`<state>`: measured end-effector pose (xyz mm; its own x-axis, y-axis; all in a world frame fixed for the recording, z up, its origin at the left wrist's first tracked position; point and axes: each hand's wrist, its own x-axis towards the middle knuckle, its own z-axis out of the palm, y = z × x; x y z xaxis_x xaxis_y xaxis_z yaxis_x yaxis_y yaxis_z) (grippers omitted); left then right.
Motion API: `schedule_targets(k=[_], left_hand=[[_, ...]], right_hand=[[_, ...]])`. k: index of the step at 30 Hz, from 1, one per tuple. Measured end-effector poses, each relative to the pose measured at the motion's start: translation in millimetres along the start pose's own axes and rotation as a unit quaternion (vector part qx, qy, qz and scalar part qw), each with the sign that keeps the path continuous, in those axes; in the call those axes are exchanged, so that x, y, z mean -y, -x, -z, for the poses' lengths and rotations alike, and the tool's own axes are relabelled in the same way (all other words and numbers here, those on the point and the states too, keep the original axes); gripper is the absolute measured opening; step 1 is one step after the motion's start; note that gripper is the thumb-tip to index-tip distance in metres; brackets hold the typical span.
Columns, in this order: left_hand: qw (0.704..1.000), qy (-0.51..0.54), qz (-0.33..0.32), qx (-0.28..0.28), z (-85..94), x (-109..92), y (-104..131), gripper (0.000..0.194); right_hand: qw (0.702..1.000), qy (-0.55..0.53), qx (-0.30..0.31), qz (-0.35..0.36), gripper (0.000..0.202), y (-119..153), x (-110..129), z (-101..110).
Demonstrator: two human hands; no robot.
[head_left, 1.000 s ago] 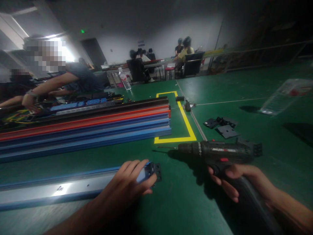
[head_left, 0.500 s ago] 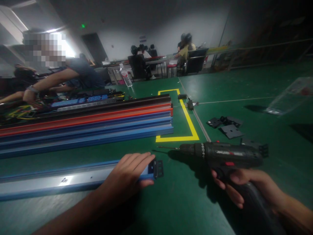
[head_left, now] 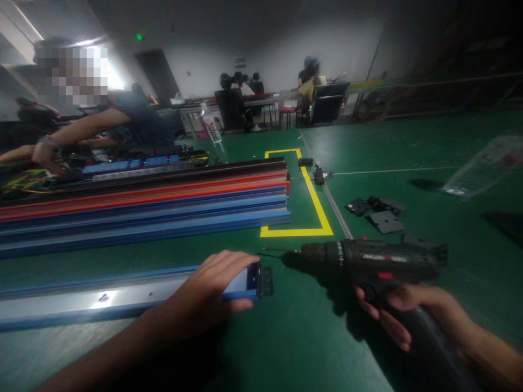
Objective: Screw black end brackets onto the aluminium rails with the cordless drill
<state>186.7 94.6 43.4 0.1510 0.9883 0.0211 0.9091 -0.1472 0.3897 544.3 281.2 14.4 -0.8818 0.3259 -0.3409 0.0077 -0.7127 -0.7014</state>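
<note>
My left hand (head_left: 214, 286) grips a long blue rail with a silver face (head_left: 163, 291) near its right end, fingers over the far edge and thumb on the near side. A black end piece (head_left: 265, 279) sits at that end, just beyond my fingertips. My right hand (head_left: 412, 305) is wrapped round the handle of a black and red power drill (head_left: 379, 260). The drill lies nearly level, its thin bit (head_left: 281, 250) pointing left, a little beyond and right of the end piece and apart from it.
Blue, orange and black rails (head_left: 229, 209) lie behind, ending inside a yellow tape outline (head_left: 316, 201). Black plates (head_left: 386, 221) and small black parts (head_left: 318, 174) are further right. Plastic bottles (head_left: 211, 126) stand or lie on the green table. A person (head_left: 118, 122) works at far left.
My left hand has drawn back slightly to the left along the rail, showing more of the rail's end. The drill has barely moved. The person's arm at far left has shifted a little left.
</note>
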Motion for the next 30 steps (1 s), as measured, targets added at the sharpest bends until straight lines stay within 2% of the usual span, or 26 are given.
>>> schedule_targets(k=[4,7,18,30], left_hand=[[0.998,0.032,0.013,0.046,15.4,-1,-8,0.076],[0.994,0.075,0.040,0.067,20.8,0,-15,0.073],[0.995,0.086,0.018,0.044,17.3,3,-18,0.067],[0.995,0.075,0.041,0.050,17.1,-1,-18,0.068]], right_hand=[[1.000,0.010,-0.009,-0.006,0.038,3,4,4],[1.000,0.011,-0.010,-0.002,0.038,3,6,5],[0.995,0.046,-0.061,-0.063,0.035,7,17,-1],[0.996,0.046,-0.046,-0.063,0.037,6,15,0]])
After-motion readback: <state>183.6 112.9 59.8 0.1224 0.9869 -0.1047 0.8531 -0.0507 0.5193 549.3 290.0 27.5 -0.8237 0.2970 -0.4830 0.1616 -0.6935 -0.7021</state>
